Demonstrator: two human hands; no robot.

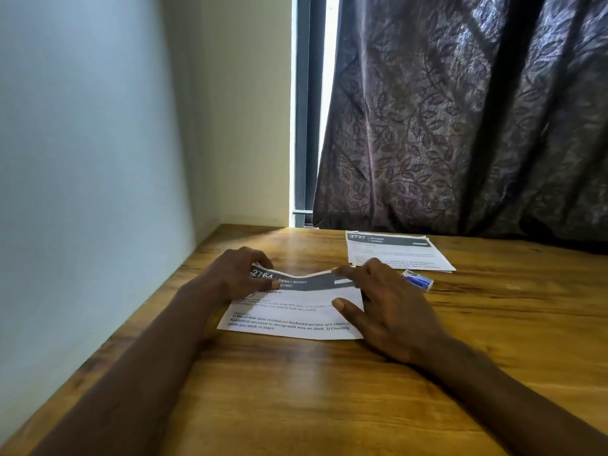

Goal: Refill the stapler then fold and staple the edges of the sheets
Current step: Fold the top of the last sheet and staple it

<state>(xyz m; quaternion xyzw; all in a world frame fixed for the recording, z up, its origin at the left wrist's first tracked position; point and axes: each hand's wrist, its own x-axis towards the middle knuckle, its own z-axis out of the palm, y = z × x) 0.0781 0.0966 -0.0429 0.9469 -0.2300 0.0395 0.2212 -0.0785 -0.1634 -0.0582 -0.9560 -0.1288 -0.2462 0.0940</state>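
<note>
On the table (329,390) a sheet (296,311) lies left of centre, near the front; the left grip (237,274) is at its far left corner, the right grip (391,311) on its right side. Behind and to the right lies a stack of sheets (394,255); a small box (417,280) sits just before the stack, right of the right grip. A wall (82,159) runs along the table's left edge; a curtain (460,110) hangs behind its far edge.
</note>
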